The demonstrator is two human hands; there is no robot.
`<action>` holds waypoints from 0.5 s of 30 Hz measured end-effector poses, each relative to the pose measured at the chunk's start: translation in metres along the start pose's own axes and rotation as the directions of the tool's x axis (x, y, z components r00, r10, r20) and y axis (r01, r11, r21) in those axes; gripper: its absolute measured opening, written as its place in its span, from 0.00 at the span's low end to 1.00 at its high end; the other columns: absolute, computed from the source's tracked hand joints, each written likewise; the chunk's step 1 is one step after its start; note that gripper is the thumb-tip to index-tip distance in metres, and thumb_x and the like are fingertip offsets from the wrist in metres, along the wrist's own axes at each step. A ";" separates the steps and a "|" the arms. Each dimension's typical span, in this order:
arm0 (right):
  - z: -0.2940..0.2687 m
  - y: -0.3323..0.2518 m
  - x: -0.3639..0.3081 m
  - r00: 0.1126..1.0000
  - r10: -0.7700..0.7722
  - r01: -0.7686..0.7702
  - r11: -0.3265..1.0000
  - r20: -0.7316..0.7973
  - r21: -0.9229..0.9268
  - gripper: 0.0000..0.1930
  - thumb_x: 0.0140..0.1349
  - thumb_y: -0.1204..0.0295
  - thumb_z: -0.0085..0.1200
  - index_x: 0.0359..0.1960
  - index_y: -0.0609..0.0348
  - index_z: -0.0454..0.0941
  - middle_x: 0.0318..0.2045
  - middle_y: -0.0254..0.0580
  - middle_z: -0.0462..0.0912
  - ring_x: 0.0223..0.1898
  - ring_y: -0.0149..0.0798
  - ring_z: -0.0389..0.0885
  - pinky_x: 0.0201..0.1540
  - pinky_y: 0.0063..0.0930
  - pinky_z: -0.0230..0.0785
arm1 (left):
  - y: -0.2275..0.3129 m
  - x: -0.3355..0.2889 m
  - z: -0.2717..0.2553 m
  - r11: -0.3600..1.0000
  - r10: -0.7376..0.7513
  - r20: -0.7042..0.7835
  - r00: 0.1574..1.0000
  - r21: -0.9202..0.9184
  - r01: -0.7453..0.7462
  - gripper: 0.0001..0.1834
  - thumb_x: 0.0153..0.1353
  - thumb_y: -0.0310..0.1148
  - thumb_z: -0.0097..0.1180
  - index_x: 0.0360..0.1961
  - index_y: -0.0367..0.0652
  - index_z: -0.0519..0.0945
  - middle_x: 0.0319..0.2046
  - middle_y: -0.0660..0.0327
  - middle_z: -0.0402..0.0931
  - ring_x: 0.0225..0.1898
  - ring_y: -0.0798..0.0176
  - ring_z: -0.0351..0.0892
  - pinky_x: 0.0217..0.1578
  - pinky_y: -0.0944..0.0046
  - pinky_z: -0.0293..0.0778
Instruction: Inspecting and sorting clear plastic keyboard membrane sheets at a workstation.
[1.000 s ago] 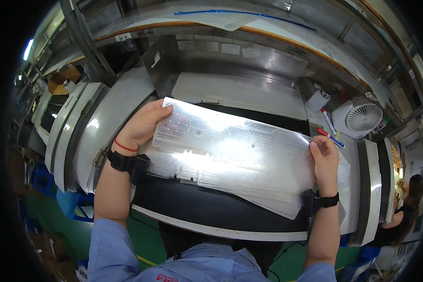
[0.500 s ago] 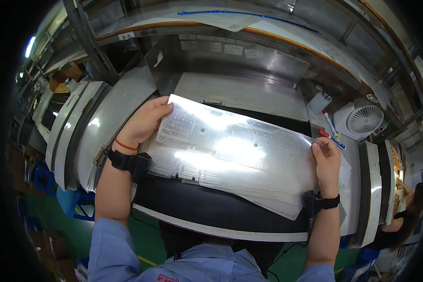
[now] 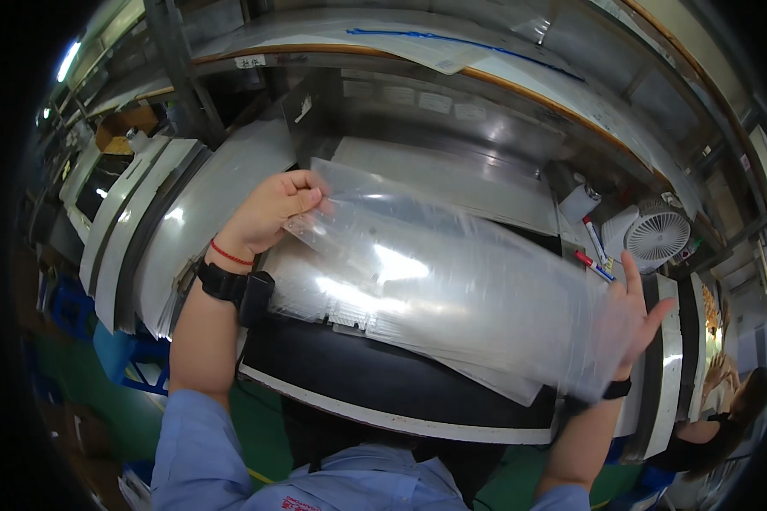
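Note:
My left hand (image 3: pixel 285 207) pinches the upper left corner of a clear plastic sheet (image 3: pixel 477 281), which is tilted and partly smeared by motion. At the sheet's right end, my right hand (image 3: pixel 637 313) has its fingers spread and thumb out; part of the palm shows through or behind the sheet's edge. Below the raised sheet lies a stack of similar clear sheets (image 3: pixel 494 379), with glare across it. The stack rests on a black mat (image 3: pixel 383 366) on the bench.
A small white fan (image 3: pixel 656 234), a white bottle (image 3: pixel 579 201) and red-capped markers (image 3: pixel 595 266) stand or lie at the back right. Stacked panels (image 3: pixel 204 213) fill the left side. A shelf (image 3: pixel 315 38) runs overhead. At the far right a person (image 3: pixel 724 409) works.
My right hand has let go of its pinch and spread its fingers, shifting right. The sheet has swung, its right end coming lower and nearer. My left hand keeps its corner.

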State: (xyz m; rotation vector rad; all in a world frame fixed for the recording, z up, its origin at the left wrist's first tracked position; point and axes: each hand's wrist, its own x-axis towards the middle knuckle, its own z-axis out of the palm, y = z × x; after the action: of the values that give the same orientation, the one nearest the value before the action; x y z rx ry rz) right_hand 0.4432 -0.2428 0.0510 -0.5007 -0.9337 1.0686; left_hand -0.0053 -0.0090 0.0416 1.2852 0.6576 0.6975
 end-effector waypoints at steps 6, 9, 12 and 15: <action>0.038 0.027 -0.005 0.947 0.318 -0.305 0.934 0.044 -0.185 0.53 0.61 0.26 0.22 0.66 0.67 0.60 0.38 0.53 0.81 0.35 0.42 0.83 0.30 0.26 0.77 | 0.002 -0.007 0.029 0.958 -0.097 0.225 0.970 0.287 0.030 0.09 0.66 0.28 0.54 0.41 0.34 0.80 0.33 0.62 0.83 0.33 0.74 0.78 0.37 0.73 0.74; 0.075 0.054 -0.008 0.863 0.488 -0.403 0.820 0.129 -0.406 0.39 0.69 0.41 0.38 0.69 0.61 0.57 0.46 0.52 0.79 0.43 0.40 0.81 0.38 0.24 0.76 | -0.001 -0.010 0.065 0.950 -0.173 0.315 0.933 0.305 0.073 0.13 0.66 0.27 0.54 0.48 0.31 0.80 0.37 0.58 0.84 0.39 0.70 0.81 0.44 0.71 0.75; 0.097 0.078 -0.021 0.824 0.546 -0.436 0.781 0.151 -0.447 0.33 0.70 0.63 0.51 0.72 0.59 0.52 0.47 0.48 0.79 0.42 0.34 0.79 0.41 0.21 0.73 | -0.018 -0.018 0.094 0.943 -0.142 0.388 0.911 0.332 0.006 0.11 0.66 0.27 0.56 0.46 0.31 0.80 0.36 0.60 0.84 0.39 0.70 0.81 0.44 0.70 0.75; 0.099 0.093 -0.033 0.788 0.595 -0.394 0.686 0.160 -0.612 0.37 0.66 0.79 0.53 0.73 0.58 0.48 0.45 0.44 0.79 0.40 0.29 0.78 0.38 0.20 0.72 | -0.019 -0.023 0.114 0.938 -0.140 0.418 0.897 0.345 -0.014 0.12 0.65 0.28 0.57 0.46 0.30 0.80 0.36 0.58 0.84 0.39 0.70 0.82 0.43 0.70 0.75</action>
State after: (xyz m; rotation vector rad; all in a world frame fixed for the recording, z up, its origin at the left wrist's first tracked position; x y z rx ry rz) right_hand 0.3064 -0.2407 0.0222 -1.1328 -1.4948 1.4165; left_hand 0.0696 -0.0998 0.0426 1.6678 0.4542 0.2207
